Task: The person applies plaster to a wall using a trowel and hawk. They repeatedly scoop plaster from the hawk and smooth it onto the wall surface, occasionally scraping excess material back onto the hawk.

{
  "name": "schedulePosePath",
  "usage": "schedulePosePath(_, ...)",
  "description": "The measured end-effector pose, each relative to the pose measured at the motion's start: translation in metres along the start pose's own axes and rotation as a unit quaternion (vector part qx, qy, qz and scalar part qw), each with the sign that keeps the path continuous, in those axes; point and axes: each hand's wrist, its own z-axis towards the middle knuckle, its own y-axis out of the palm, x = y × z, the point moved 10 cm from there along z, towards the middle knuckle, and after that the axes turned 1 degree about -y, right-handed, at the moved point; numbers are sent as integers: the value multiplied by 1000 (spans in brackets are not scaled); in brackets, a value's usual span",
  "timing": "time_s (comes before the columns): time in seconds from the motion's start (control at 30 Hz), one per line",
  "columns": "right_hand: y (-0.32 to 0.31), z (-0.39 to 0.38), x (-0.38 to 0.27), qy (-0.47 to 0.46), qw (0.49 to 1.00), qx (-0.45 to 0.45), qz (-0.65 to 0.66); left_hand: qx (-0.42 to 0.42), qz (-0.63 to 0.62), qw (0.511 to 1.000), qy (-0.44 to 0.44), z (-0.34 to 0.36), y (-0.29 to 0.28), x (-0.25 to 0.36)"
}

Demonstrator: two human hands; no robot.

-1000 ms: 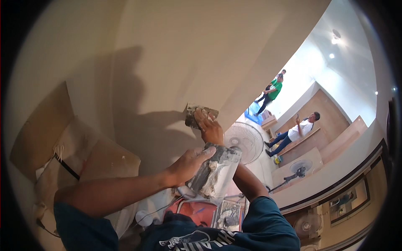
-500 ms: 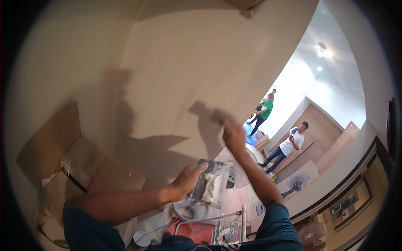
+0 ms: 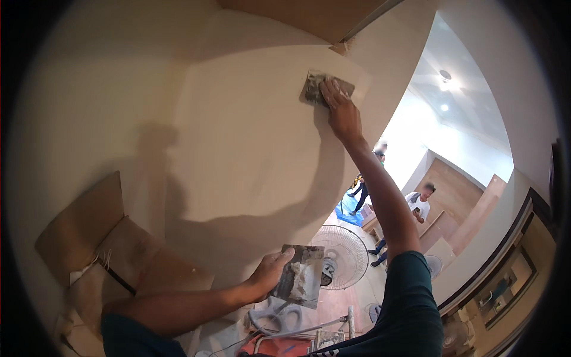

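Raised high in front of me, my right hand [image 3: 341, 113] grips a flat, putty-smeared scraper [image 3: 312, 88], its blade lying against the beige wall [image 3: 256, 125]. The fingers press over the back of the blade. Lower down, at chest height, my left hand [image 3: 269, 276] is closed on the edge of a rectangular metal plate [image 3: 306, 256], thumb on top. A lump of whitish putty [image 3: 303, 281] sits on that plate. The left hand's other fingers are hidden underneath it.
Below stand a round fan [image 3: 351, 247] and a metal frame over something red [image 3: 285, 344]. Brown boards [image 3: 83, 229] lean at the left. A wooden panel [image 3: 309, 21] juts out overhead. Two people, one in a white shirt [image 3: 420, 205], stand in the room at the right.
My right hand has moved up the wall with the scraper, now flat against the surface. My left hand still holds the plate of putty, and the view has tilted upward.
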Motion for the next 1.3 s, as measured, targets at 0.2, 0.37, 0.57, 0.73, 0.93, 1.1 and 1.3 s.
schedulePosePath(0.2, -15, 7, 9, 90, 996, -23, 14, 11, -8, 1000, -11, -8, 8, 9)
schedulePosePath(0.37, -30, 50, 42, 91, 995, 21, -17, 13, -17, 999, -42, -11, 12, 10)
schedulePosePath(0.57, -4, 20, 15, 93, 995, -35, -4, 0, -18, 1000, -16, -9, 11, 13)
schedulePosePath(0.73, -26, 38, 14, 65, 996, 66, -6, 3, 9, 1000, -6, -5, 5, 8)
schedulePosePath(0.93, -21, 57, 37, 61, 991, 113, -43, 3, 16, 1000, -14, -5, 8, 10)
schedulePosePath(1.1, -12, 39, 23, 63, 995, 75, -4, 4, 27, 1000, -1, -9, 9, 17)
schedulePosePath(1.3, -26, 46, 25, 54, 994, 92, -25, 2, 1, 1000, 1, -7, 10, 14)
